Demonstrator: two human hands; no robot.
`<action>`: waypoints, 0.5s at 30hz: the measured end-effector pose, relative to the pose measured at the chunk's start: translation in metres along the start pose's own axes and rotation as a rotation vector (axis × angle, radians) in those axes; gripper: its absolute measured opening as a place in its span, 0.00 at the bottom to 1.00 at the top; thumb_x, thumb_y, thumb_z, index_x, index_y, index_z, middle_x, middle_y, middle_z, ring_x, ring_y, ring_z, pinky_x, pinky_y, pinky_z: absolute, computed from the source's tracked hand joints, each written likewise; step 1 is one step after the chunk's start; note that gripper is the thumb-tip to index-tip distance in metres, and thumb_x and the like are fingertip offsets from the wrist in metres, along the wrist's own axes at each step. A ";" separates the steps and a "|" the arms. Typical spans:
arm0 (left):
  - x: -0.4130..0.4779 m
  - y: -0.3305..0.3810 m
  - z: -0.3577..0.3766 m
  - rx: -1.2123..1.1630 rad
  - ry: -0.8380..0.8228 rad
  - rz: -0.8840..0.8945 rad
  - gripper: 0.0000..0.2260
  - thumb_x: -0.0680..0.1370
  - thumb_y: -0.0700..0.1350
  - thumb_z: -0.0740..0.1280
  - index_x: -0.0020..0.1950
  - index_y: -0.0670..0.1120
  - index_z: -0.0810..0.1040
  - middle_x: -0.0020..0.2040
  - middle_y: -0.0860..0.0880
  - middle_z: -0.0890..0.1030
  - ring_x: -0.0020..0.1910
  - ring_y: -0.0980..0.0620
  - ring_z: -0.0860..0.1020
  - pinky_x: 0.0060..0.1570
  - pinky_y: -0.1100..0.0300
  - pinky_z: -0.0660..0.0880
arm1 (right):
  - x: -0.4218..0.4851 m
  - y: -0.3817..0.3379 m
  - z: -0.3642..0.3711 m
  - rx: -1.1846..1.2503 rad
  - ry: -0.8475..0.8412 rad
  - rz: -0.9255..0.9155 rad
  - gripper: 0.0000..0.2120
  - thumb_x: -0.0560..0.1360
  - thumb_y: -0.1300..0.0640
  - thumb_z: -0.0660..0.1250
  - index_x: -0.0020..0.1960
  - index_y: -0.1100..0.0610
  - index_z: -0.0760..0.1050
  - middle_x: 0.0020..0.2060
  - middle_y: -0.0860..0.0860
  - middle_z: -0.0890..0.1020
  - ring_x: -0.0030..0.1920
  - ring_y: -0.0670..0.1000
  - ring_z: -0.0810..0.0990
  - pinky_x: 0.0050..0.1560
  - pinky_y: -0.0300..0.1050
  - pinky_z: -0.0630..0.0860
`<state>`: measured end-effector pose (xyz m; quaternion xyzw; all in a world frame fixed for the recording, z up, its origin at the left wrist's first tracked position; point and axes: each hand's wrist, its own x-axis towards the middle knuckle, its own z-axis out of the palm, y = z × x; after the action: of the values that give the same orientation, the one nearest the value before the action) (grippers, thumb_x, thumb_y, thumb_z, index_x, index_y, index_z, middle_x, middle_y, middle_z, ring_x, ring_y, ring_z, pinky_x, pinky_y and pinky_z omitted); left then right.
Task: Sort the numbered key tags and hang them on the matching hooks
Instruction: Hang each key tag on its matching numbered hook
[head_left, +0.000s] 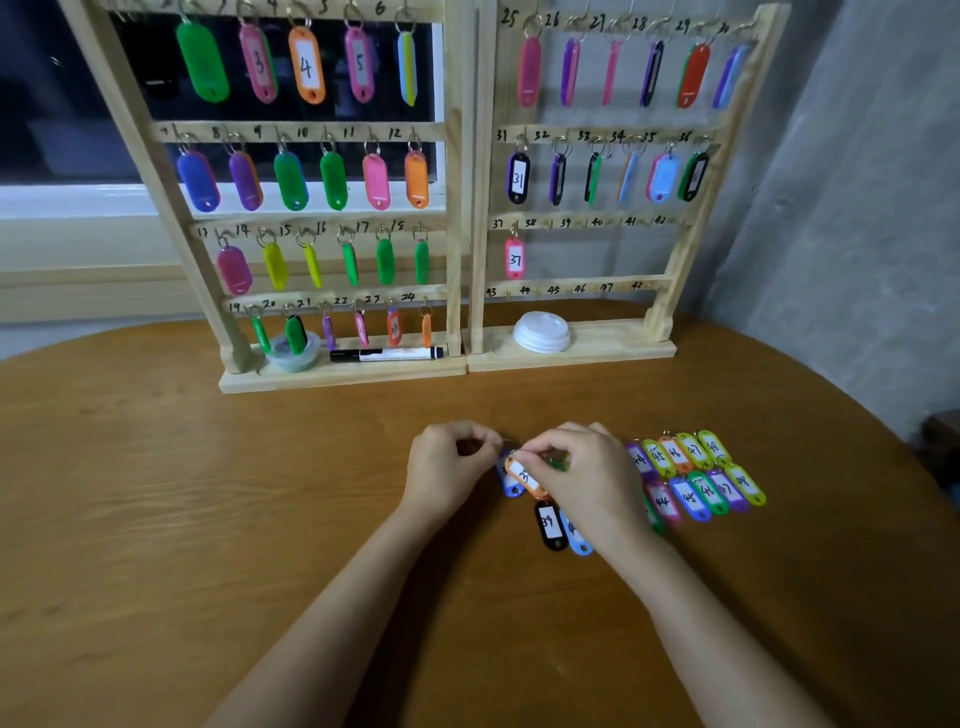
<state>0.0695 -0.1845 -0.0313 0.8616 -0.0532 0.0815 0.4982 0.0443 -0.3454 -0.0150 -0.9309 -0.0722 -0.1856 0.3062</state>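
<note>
the right hand (576, 467) pinches the ring end of the orange tag (524, 477), which lies just under its fingertips, between it and the left hand (449, 462). the left hand's fingers are curled with their tips at the same ring; whether they grip it i cannot tell. best to lift by the ring alone, clear of the blue tag (511, 488) beneath and the black tag (550, 525) nearer the wrist. read the half-covered number before reaching ahead to the rack (662, 306).
</note>
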 end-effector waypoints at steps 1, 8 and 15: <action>0.002 0.003 -0.003 -0.025 -0.012 -0.020 0.05 0.75 0.41 0.70 0.41 0.49 0.83 0.38 0.57 0.82 0.41 0.60 0.79 0.42 0.72 0.71 | 0.003 0.000 -0.002 0.010 -0.021 0.002 0.04 0.71 0.47 0.72 0.41 0.46 0.83 0.38 0.40 0.81 0.43 0.46 0.72 0.37 0.43 0.71; 0.032 0.030 -0.020 -0.152 -0.019 -0.104 0.05 0.77 0.40 0.69 0.44 0.45 0.84 0.42 0.48 0.84 0.43 0.53 0.81 0.45 0.62 0.77 | 0.038 -0.001 -0.023 0.060 -0.052 0.006 0.03 0.74 0.49 0.70 0.43 0.44 0.83 0.37 0.36 0.78 0.40 0.40 0.69 0.34 0.34 0.60; 0.081 0.075 -0.022 -0.168 0.023 -0.002 0.04 0.76 0.40 0.69 0.44 0.44 0.83 0.39 0.50 0.82 0.38 0.59 0.77 0.38 0.72 0.72 | 0.095 0.000 -0.053 0.075 0.001 0.041 0.04 0.73 0.51 0.71 0.45 0.48 0.85 0.37 0.38 0.81 0.35 0.39 0.73 0.33 0.38 0.65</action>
<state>0.1337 -0.2034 0.0590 0.8158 -0.0536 0.0862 0.5694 0.1159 -0.3752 0.0616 -0.9199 -0.0598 -0.1768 0.3448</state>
